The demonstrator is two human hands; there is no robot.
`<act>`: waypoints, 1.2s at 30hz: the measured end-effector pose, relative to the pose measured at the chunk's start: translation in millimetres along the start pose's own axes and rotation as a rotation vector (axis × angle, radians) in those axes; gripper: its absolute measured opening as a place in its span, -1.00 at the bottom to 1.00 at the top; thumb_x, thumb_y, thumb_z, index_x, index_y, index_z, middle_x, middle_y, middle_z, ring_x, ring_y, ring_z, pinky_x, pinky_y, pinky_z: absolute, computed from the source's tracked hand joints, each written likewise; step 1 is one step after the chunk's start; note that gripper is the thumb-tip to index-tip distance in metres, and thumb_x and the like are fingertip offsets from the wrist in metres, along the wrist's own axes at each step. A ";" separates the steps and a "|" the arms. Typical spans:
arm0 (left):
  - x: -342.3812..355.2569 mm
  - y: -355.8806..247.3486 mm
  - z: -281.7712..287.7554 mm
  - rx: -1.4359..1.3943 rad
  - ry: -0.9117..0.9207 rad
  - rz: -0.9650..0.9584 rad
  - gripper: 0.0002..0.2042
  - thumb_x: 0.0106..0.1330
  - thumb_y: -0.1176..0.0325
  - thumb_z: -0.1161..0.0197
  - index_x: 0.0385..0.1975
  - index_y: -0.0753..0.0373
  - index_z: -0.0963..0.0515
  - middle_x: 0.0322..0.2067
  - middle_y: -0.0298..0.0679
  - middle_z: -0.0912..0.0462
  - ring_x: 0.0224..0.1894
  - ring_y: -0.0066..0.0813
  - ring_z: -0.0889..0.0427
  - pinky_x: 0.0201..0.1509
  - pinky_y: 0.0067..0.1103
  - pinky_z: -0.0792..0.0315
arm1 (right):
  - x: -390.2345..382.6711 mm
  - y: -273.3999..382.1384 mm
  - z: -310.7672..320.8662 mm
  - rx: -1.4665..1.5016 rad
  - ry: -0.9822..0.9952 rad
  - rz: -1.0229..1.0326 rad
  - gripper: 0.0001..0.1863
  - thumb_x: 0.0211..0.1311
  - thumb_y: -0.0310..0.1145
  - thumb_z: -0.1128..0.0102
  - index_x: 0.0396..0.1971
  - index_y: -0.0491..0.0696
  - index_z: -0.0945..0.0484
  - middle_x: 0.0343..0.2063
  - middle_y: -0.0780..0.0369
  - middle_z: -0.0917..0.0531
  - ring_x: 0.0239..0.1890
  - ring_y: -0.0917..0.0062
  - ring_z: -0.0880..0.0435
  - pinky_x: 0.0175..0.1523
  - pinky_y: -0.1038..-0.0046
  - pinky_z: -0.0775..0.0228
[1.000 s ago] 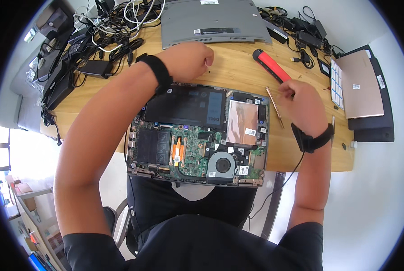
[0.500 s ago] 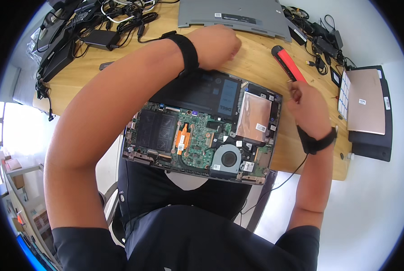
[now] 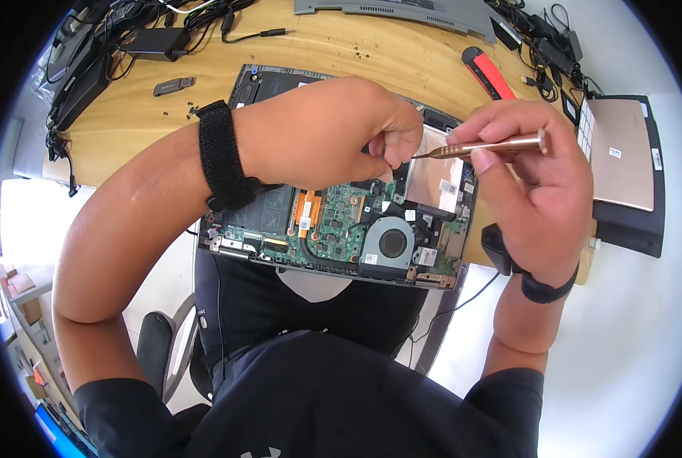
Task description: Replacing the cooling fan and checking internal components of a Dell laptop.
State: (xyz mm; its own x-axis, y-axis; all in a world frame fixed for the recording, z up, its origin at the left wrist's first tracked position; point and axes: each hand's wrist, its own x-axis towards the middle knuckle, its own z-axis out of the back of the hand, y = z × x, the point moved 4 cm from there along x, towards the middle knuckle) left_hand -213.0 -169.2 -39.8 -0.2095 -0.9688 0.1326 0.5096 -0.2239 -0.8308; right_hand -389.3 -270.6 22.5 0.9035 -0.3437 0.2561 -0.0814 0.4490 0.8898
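Note:
An opened laptop base (image 3: 333,263) lies at the table's near edge, its green circuit board (image 3: 339,217), round fan (image 3: 387,243) and copper-coloured heat sink (image 3: 307,210) exposed. My right hand (image 3: 535,172) grips a slim copper-coloured screwdriver (image 3: 493,146) almost level above the laptop's right side. The screwdriver's thin tip points left and meets the curled fingers of my left hand (image 3: 383,133). Those fingers are pinched together over the laptop; whatever they hold is too small to make out. Beneath the screwdriver sits a shiny rectangular drive (image 3: 432,179). My left hand and forearm hide much of the battery area.
A red and black utility knife (image 3: 490,74) lies beyond my right hand. The grey laptop cover (image 3: 402,17) is at the far edge. Tiny screws (image 3: 192,111) and a USB stick (image 3: 175,86) lie at left, near power adapters (image 3: 158,43). A rose-gold laptop (image 3: 622,160) stands right.
My left hand has come back from beyond the laptop to over its middle. My right hand has come from beside the knife, and the screwdriver now shows in it, tip meeting my left fingers.

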 end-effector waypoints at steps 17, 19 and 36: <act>-3.4 -7.0 5.1 0.087 -0.135 -0.019 -0.61 0.21 0.54 -0.49 0.05 0.28 -0.62 -0.34 -0.32 -0.73 -0.29 -0.47 -0.67 -0.13 -0.54 -0.54 | -5.1 4.0 -6.7 -0.131 0.043 0.103 -0.81 0.41 -0.72 -0.13 -0.05 -0.21 -0.47 -0.08 -0.01 -0.69 0.00 0.34 -0.76 0.19 0.37 -0.60; -0.7 -11.9 7.9 0.100 -0.124 0.001 -0.61 0.21 0.54 -0.49 0.06 0.28 -0.61 -0.32 -0.29 -0.73 -0.28 -0.48 -0.67 -0.12 -0.53 -0.54 | -2.8 1.8 -7.3 -0.150 0.055 0.112 -0.80 0.41 -0.73 -0.11 -0.05 -0.22 -0.47 -0.07 -0.03 -0.69 0.01 0.32 -0.76 0.20 0.35 -0.60; -1.1 -27.2 15.8 0.025 -0.002 -0.043 -0.73 0.27 0.50 -0.44 -0.08 0.31 -0.58 -0.28 -0.16 -0.72 -0.19 -0.25 -0.74 -0.10 -0.42 -0.56 | -3.8 -0.7 -4.4 0.091 0.091 0.295 -0.75 0.37 -0.80 0.02 -0.03 -0.23 -0.41 -0.05 -0.12 -0.65 0.03 0.18 -0.75 0.24 0.19 -0.60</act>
State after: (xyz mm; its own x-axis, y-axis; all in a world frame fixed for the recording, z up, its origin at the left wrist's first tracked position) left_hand -213.5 -163.7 -8.8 -0.2299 -0.9584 0.1691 0.5209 -0.2679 -0.8105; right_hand -390.8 -266.0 19.2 0.8689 -0.1331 0.4768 -0.3787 0.4414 0.8134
